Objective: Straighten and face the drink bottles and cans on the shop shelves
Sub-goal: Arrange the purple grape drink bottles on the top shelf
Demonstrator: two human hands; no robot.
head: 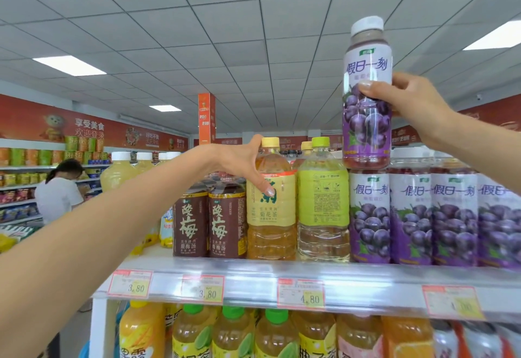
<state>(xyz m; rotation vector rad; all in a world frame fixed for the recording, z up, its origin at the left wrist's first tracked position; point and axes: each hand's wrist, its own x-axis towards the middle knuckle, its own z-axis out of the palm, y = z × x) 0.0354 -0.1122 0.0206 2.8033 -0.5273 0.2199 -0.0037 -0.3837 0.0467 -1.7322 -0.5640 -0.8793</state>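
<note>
I have the grape drink bottle [366, 103] up in my right hand [411, 101]. It is upright, label facing me, and its base is just over the cap of the leftmost bottle in the grape row [411, 216] on the top shelf [253, 276]; whether it touches that cap I cannot tell. It looks full, so I judge it fairly heavy for its size. The plastic wall should be stiff enough not to buckle, and the glossy sleeve may be a little slick. Mid-body, where I hold it, seems the best place (the narrow neck would give less control when turning it). My thumb lies across the front of the label and the fingers [401, 80] curl round the back, pinching the bottle between them, with the wrist raised and the forearm angled up from the right.

My left hand [242, 163] reaches across to the yellow tea bottle [270, 211] at the shelf front. Its thumb presses on the label and the other fingers wrap behind the shoulder, mostly hidden. Just beside it, the green bottle [322, 205] shows its back panel and likely needs turning.
</note>
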